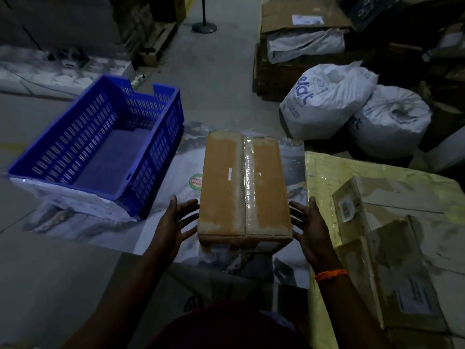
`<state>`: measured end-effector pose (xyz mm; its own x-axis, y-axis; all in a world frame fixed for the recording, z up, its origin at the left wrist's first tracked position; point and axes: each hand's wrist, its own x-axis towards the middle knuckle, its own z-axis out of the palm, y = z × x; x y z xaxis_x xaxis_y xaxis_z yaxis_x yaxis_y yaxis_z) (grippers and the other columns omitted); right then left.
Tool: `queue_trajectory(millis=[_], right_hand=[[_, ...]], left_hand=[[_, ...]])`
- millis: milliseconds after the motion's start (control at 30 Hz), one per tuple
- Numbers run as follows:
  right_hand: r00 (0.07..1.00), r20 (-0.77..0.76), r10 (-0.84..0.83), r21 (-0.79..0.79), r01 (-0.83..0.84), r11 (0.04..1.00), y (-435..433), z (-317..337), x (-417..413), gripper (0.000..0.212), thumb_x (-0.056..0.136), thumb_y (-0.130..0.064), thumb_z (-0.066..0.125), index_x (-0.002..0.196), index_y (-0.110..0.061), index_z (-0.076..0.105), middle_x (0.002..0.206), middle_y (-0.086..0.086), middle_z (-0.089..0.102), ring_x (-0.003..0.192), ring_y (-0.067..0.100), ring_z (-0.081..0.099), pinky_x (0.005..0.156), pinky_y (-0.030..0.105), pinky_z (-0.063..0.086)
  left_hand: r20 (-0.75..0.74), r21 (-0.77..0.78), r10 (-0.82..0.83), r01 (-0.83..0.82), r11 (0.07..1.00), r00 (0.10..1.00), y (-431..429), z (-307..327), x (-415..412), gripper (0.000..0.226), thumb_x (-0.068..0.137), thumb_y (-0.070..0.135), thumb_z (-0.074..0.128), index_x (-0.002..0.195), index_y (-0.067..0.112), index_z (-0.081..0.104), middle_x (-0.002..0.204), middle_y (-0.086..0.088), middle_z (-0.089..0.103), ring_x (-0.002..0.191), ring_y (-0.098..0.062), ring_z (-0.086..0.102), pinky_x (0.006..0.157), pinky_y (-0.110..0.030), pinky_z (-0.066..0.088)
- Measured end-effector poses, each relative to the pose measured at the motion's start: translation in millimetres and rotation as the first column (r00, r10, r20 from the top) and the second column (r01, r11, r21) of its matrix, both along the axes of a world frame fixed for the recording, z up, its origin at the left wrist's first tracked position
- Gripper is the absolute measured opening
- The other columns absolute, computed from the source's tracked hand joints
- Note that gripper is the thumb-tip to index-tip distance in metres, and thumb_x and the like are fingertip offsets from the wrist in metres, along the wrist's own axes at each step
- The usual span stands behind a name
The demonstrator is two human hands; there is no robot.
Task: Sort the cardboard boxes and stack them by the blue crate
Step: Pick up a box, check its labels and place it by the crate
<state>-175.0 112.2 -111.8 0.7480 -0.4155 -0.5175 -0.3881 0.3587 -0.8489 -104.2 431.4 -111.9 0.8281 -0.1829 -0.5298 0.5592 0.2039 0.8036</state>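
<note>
L hand [180,224], R hand [309,229] beside box [241,187], nr crate [159,152]

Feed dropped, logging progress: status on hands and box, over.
Both open, left hand and right hand either side of the cardboard box. Box lies right of the blue crate. Only printed sheet between them.

Fingers [187,219] of the left hand [176,224] and of the right hand [312,233] are blurred beside the cardboard box [241,187]; contact with its sides cannot be determined. The white sticker [229,173] on the box top is too small to read. The cartons [392,248] at the right are cut off by the right and bottom edges. Their 2 labels [412,297] are illegible.
</note>
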Motion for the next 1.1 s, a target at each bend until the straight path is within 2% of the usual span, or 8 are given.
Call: queue_trajectory(millis=[200, 367, 467, 600, 700, 833, 1033, 1100], right_hand=[[0.999, 0.023, 0.027, -0.075, -0.025, 0.997, -1, 11, 28, 0.062, 0.098, -0.065, 0.046, 0.125, -0.015, 0.071, 0.116, 0.002, 0.077, 0.111, 0.021, 0.070, 0.092, 0.041, 0.055], [0.985, 0.053, 0.163, -0.181, -0.151, 0.972, -10, 22, 73, 0.045, 0.104, -0.056, 0.048, 0.117, -0.022, 0.074, 0.110, -0.005, 0.078, 0.109, 0.017, 0.071, 0.093, 0.041, 0.055], [0.972, 0.010, 0.236, -0.158, -0.232, 0.960, -22, 21, 114, 0.059, 0.097, -0.070, 0.051, 0.125, -0.022, 0.072, 0.118, 0.002, 0.076, 0.114, 0.023, 0.069, 0.087, 0.039, 0.055], [0.973, -0.074, 0.217, -0.059, -0.221, 0.973, -42, 19, 166, 0.077, 0.088, -0.083, 0.048, 0.131, -0.023, 0.068, 0.123, 0.006, 0.073, 0.115, 0.027, 0.067, 0.093, 0.045, 0.056], [0.970, -0.103, 0.221, 0.036, -0.218, 0.975, -55, 18, 193, 0.080, 0.089, -0.083, 0.046, 0.132, -0.019, 0.068, 0.120, 0.011, 0.072, 0.106, 0.028, 0.068, 0.068, 0.035, 0.057], [0.968, -0.094, 0.233, 0.009, -0.234, 0.972, -48, 23, 196, 0.079, 0.092, -0.081, 0.042, 0.127, -0.017, 0.071, 0.116, 0.013, 0.075, 0.106, 0.030, 0.069, 0.075, 0.037, 0.054], [0.982, 0.034, 0.184, 0.027, -0.185, 0.982, -41, 55, 189, 0.074, 0.097, -0.077, 0.036, 0.125, -0.019, 0.071, 0.110, 0.009, 0.076, 0.094, 0.022, 0.073, 0.069, 0.031, 0.056], [0.984, 0.088, 0.158, -0.001, -0.158, 0.987, -42, 73, 187, 0.075, 0.093, -0.081, 0.037, 0.125, -0.023, 0.072, 0.117, 0.007, 0.076, 0.103, 0.022, 0.072, 0.077, 0.034, 0.057]], left_hand=[[0.056, 0.056, -0.025, 0.022, 0.998, 0.998, -10, 10, 17, 0.056, 0.104, 0.061, 0.037, 0.131, 0.020, 0.065, 0.125, 0.003, 0.073, 0.117, -0.015, 0.067, 0.096, -0.043, 0.052], [0.112, 0.189, -0.105, 0.083, 0.978, 0.988, -19, 19, 61, 0.048, 0.101, 0.061, 0.045, 0.129, 0.029, 0.067, 0.129, 0.009, 0.069, 0.122, -0.014, 0.063, 0.100, -0.042, 0.050], [0.138, 0.225, -0.138, 0.104, 0.969, 0.981, -32, 29, 98, 0.050, 0.101, 0.064, 0.042, 0.130, 0.030, 0.065, 0.132, 0.008, 0.066, 0.125, -0.016, 0.060, 0.099, -0.041, 0.050], [0.071, 0.169, -0.091, 0.078, 0.983, 0.993, -47, 35, 139, 0.065, 0.102, 0.066, 0.030, 0.142, 0.023, 0.057, 0.139, 0.000, 0.061, 0.125, -0.021, 0.058, 0.094, -0.044, 0.049], [-0.012, 0.130, -0.084, 0.084, 0.988, 0.996, -52, 39, 157, 0.070, 0.102, 0.068, 0.025, 0.139, 0.021, 0.059, 0.134, -0.001, 0.063, 0.115, -0.018, 0.060, 0.086, -0.044, 0.048], [-0.055, 0.122, -0.083, 0.089, 0.989, 0.995, -58, 45, 160, 0.073, 0.100, 0.071, 0.026, 0.137, 0.019, 0.061, 0.132, -0.004, 0.062, 0.118, -0.024, 0.057, 0.091, -0.047, 0.046], [0.105, 0.057, -0.087, 0.081, 0.995, 0.991, -66, 77, 149, 0.060, 0.100, 0.070, 0.028, 0.117, 0.029, 0.068, 0.121, 0.007, 0.066, 0.117, -0.021, 0.056, 0.095, -0.050, 0.042], [0.179, 0.029, -0.084, 0.080, 0.996, 0.980, -69, 91, 149, 0.062, 0.099, 0.071, 0.030, 0.124, 0.029, 0.067, 0.129, 0.004, 0.065, 0.122, -0.019, 0.056, 0.096, -0.052, 0.043]])
